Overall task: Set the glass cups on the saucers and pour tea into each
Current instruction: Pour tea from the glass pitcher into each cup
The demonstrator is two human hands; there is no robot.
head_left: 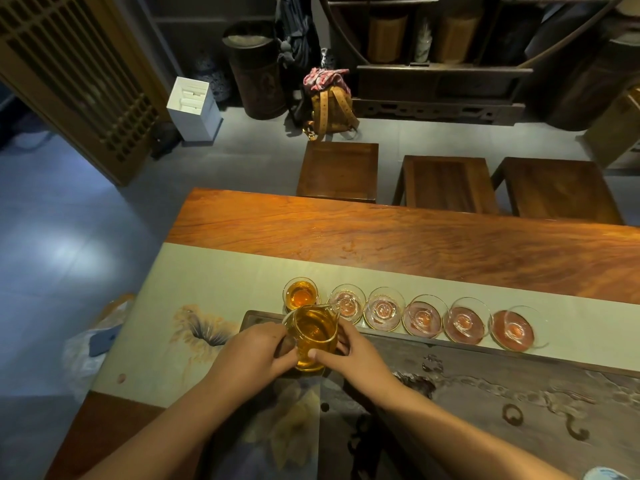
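— Both hands were nearest: why two on one vessel?

— The left hand [254,349] and right hand [349,349] wrapped the glass pitcher [313,336] to steady its tilt, spout over the second cup [347,303].

— And the rest?

— The far-left cup [300,295] held tea; four cups [463,322] rightward seemed empty on their saucers [516,336].

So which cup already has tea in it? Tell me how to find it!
Find the pale cloth runner on the long wooden table, where six glass cups stand in a row. The filled cup is at the row's left end, just beyond the glass pitcher. It alone holds amber tea; the others look empty.
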